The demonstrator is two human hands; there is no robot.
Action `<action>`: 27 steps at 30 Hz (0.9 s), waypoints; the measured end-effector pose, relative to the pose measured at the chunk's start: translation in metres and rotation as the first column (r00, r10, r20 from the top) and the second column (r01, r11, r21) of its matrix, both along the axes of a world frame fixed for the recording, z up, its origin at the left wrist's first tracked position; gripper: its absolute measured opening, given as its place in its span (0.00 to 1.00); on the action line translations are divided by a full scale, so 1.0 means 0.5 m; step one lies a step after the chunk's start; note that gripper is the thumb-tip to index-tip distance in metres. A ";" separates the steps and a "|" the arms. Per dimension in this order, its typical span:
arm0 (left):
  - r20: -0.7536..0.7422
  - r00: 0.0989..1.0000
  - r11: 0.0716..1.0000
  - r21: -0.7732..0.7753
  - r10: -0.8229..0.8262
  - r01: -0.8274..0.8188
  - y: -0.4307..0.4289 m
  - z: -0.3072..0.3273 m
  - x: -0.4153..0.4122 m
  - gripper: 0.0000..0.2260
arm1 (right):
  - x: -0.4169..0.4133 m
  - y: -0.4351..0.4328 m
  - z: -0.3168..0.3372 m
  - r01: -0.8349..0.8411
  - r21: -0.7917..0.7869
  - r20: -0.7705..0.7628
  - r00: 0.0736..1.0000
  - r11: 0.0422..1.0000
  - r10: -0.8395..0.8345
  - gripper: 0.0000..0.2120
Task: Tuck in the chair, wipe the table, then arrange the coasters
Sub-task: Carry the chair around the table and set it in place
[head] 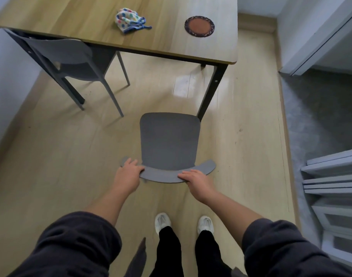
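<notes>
Chair [169, 140] is nowhere near tucked yet, so this looks like the very start of step one. Nearest me, both hands are clamped on its curved backrest [208, 166]: the left hand [128, 173] is wrapped round the left end with fingers curled over the top edge, and the right hand [197, 179] is gripping right of the middle the same way. It's a plain grey chair with a flat seat and a thin curved back rail, standing out on the wood floor [61, 156] facing the table, its front edge close to the dark right-hand table leg [210, 90] but the whole seat out in the open. I'd guess it needs a straight push forward, maybe nudged left a bit so it clears that leg. Further off, the wooden surface [71, 21] hasn't been wiped as far as I can tell. A spotty cloth [131, 20] sits crumpled on it, and a round dark-rimmed coaster [199, 26] lies well to its right near the corner. That's the only coaster I can see. A second grey chair [67, 54] is already pushed in on the left.
</notes>
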State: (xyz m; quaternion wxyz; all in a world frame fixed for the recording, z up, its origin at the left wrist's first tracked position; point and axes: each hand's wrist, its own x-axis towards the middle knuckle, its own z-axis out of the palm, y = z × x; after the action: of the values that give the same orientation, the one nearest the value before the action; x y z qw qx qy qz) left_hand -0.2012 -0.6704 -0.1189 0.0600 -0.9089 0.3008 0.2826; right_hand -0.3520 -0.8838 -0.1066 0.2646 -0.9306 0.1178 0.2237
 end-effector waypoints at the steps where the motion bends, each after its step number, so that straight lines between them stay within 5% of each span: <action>1: -0.002 0.995 0.994 -0.047 0.098 -0.098 0.000 0.005 -0.001 0.23 | 0.006 -0.001 0.005 0.012 0.004 -0.055 0.998 1.000 -0.012 0.20; 4: -0.112 0.903 0.866 -0.257 0.415 -0.430 0.014 0.027 -0.004 0.31 | 0.021 -0.003 0.031 0.131 -0.063 -0.197 0.970 0.989 -0.141 0.26; 7: -0.364 0.627 0.520 -0.355 0.689 -0.777 0.027 0.043 -0.005 0.33 | 0.015 -0.018 0.065 0.506 -0.097 -0.067 0.856 0.857 -0.513 0.32; 9: -0.675 0.247 0.103 -0.247 0.695 -0.964 0.025 0.052 -0.003 0.24 | 0.010 -0.035 0.080 0.804 0.091 -0.108 0.595 0.588 -0.797 0.35; 10: -0.814 0.038 -0.085 -0.107 0.580 -0.991 0.020 0.059 -0.002 0.18 | 0.012 -0.040 0.085 0.903 0.203 -0.214 0.418 0.378 -0.883 0.34; 12: -0.913 -0.193 -0.259 0.101 0.359 -0.961 0.006 0.071 0.001 0.13 | 0.028 -0.037 0.093 0.917 0.390 -0.514 0.141 -0.084 -0.846 0.26; 13: -0.922 -0.221 -0.294 0.126 0.318 -0.948 -0.002 0.076 0.003 0.12 | 0.037 -0.033 0.096 0.866 0.433 -0.610 0.080 -0.248 -0.788 0.21; 15: -0.935 -0.225 -0.361 0.116 0.276 -0.925 -0.020 0.076 0.009 0.09 | 0.053 -0.031 0.092 0.815 0.446 -0.656 0.016 -0.370 -0.754 0.18; 19: -0.963 -0.218 -0.440 0.129 0.158 -0.889 -0.039 0.082 0.034 0.09 | 0.080 -0.051 0.092 0.767 0.489 -0.649 0.000 -0.416 -0.761 0.18; 22: -0.982 -0.137 -0.405 0.074 0.128 -0.911 -0.074 0.092 0.075 0.14 | 0.131 -0.080 0.107 0.750 0.508 -0.698 0.071 -0.423 -0.713 0.15; 24: -0.977 -0.162 -0.408 0.093 0.137 -0.908 -0.110 0.098 0.109 0.17 | 0.180 -0.099 0.114 0.746 0.511 -0.729 0.112 -0.427 -0.676 0.15; 27: -0.949 -0.216 -0.349 0.127 0.229 -0.928 -0.165 0.109 0.162 0.03 | 0.250 -0.129 0.123 0.759 0.495 -0.742 0.115 -0.424 -0.660 0.17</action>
State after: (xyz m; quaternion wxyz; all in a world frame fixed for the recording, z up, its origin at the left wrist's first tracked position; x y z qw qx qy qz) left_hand -0.1204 -0.7530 -0.0643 -0.6989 -0.5112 -0.3382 0.3684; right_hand -0.2272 -0.9484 -0.0450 0.7696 -0.2707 0.5762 0.0494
